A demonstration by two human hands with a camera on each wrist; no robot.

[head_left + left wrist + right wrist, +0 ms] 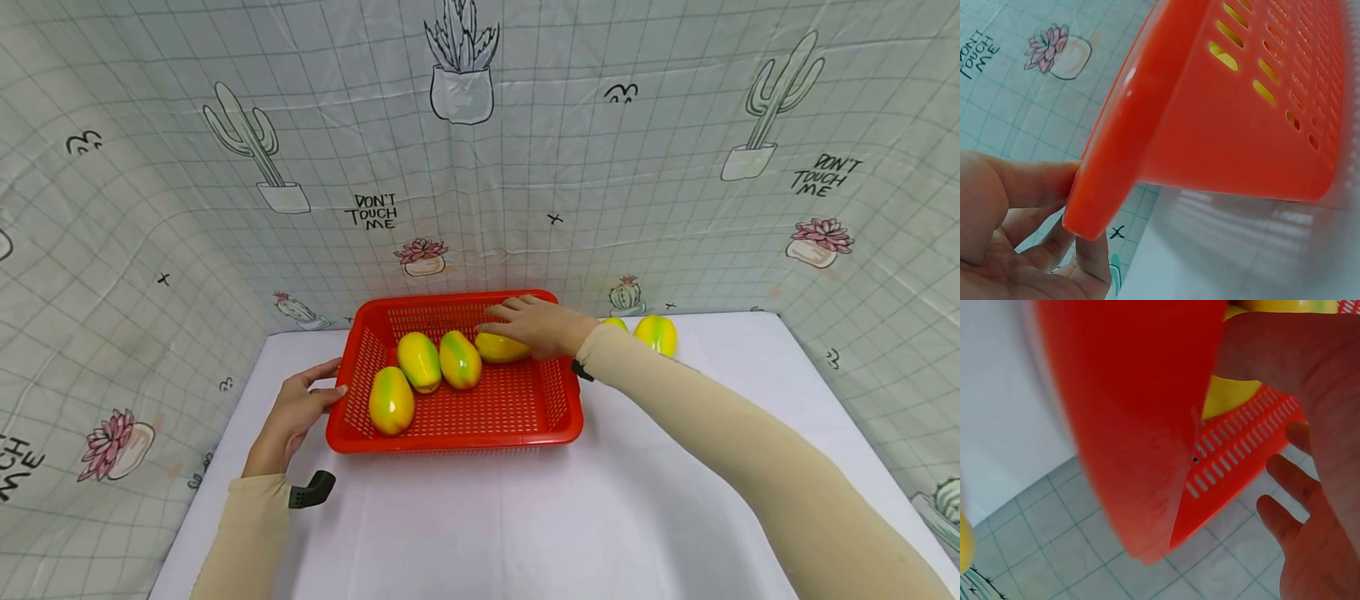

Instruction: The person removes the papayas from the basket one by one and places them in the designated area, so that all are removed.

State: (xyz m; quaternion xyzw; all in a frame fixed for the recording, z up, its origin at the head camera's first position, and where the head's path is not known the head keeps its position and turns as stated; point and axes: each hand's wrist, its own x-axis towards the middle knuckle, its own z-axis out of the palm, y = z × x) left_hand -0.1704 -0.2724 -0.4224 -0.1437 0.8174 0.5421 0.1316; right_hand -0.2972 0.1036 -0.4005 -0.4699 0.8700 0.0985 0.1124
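Note:
A red plastic basket [480,443] with slotted walls stands on the table. Inside it lie several smooth oval yellow fruits with green streaks, among them one at the left [392,402] and one in the middle [460,361]. My left hand [296,412] pinches the basket's left rim between thumb and fingers; the left wrist view shows the thumb on the rim [1107,181]. Over the basket's right side, my right hand [542,327] reaches in with fingers extended above another yellow fruit [501,347], partly covering it. In the right wrist view those fingers [1291,487] are spread and uncurled.
Two more yellow fruits lie on the white table [480,525] right of the basket; one [656,335] shows well, the other [617,323] is mostly behind the right forearm. A patterned cloth [525,167] hangs at the back and sides.

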